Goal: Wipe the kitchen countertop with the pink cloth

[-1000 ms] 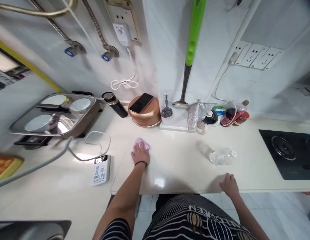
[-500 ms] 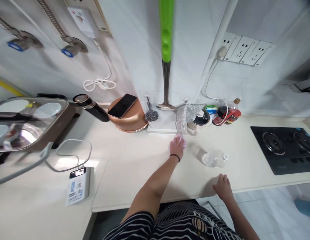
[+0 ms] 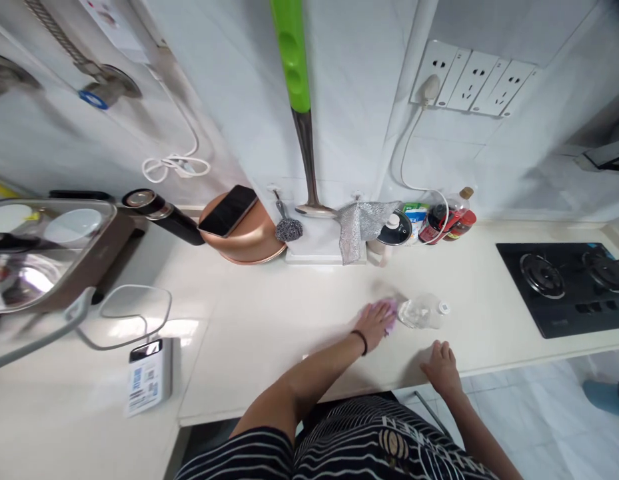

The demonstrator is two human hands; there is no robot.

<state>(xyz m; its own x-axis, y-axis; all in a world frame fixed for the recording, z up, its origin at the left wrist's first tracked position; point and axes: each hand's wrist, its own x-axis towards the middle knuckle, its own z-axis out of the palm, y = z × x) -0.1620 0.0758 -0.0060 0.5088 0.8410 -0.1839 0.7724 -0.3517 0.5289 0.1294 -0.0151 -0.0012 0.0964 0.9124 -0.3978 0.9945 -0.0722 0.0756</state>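
Phone [image 3: 229, 211] is resting on copper-coloured pot [image 3: 249, 241]. Left hand [image 3: 370, 327] is pressing down on purple cloth [image 3: 388, 309], fingers extended, unclenched; cloth is lying on counter [image 3: 269, 313] beneath it. Clear bottle [image 3: 420, 312] is lying on its side just beside the cloth, contact unclear. Right hand [image 3: 442, 370] is resting near the counter's front edge, fingers loosely bent, grasping nothing visible.

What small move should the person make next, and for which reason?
Probably the right hand should shift the clear bottle a little aside: it is close beside the pink cloth under the left hand, blocking its path farther right, and the right hand, nearby, appears to hold nothing.
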